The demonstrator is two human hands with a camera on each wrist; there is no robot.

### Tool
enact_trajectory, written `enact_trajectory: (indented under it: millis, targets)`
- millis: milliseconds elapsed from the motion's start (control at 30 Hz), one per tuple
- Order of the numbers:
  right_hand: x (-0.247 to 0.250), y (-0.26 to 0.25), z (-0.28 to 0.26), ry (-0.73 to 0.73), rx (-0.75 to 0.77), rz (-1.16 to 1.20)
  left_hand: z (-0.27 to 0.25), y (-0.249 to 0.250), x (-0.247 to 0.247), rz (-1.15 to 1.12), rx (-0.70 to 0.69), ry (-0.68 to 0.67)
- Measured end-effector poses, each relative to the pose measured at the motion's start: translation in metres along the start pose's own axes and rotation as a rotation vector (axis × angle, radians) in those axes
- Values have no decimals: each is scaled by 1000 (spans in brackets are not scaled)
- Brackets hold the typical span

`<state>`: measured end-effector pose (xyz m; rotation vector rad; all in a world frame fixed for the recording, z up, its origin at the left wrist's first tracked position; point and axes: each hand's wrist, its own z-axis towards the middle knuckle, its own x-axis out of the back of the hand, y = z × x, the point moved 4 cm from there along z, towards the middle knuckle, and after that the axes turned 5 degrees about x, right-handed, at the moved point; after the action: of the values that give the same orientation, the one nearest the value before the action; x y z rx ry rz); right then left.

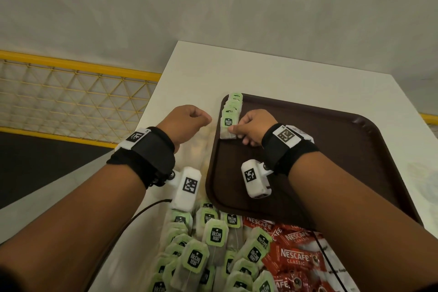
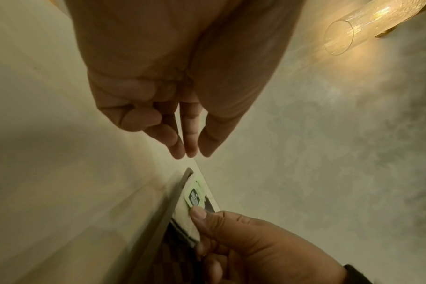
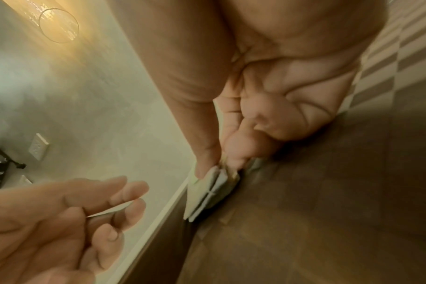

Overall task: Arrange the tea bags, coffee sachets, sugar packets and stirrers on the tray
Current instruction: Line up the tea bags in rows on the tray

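Observation:
A brown tray (image 1: pixel 331 149) lies on a white table (image 1: pixel 272 71). Green-tagged tea bags (image 1: pixel 233 103) overlap in a row along the tray's far left edge. My right hand (image 1: pixel 237 129) pinches the nearest tea bag (image 1: pixel 228 123) of that row between thumb and fingers, low over the tray. The left wrist view shows this pinch (image 2: pixel 200 215) on the bag (image 2: pixel 195 198). My left hand (image 1: pixel 203 117) hovers over the table just left of the tray, fingers loosely curled (image 2: pixel 190 151) and empty. A loose pile of tea bags (image 1: pixel 201 244) and red coffee sachets (image 1: pixel 294 256) lies in front of the tray.
A yellow mesh railing (image 1: pixel 71 92) runs beyond the table's left edge. A grey wall stands behind the table. A white packet (image 1: pixel 339 272) shows beside the red sachets at the bottom right. A black cable (image 1: pixel 132 218) trails from my left wrist.

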<state>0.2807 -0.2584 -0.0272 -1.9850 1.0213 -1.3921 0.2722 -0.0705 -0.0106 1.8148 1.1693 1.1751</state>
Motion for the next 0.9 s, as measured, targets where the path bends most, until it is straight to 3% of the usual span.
enact_trajectory:
  millis: [100,233,467,633,900]
  targets:
    - [3,-6,-9,32,46,-84,-13,-1,11,40,-5,-13]
    - [2,-29,-41,-22,280,-204,-39,-12,27,204,5,-114]
    - [-57,-53,-114,-477,450,-461,-90,-50,41,565,26,-400]
    - [-93,-51,-127,-532,482,-665,-106,-61,39,536,26,-501]
    - [-102,-47,-131,-476,521,-640,-108,-71,40,314,63,-433]
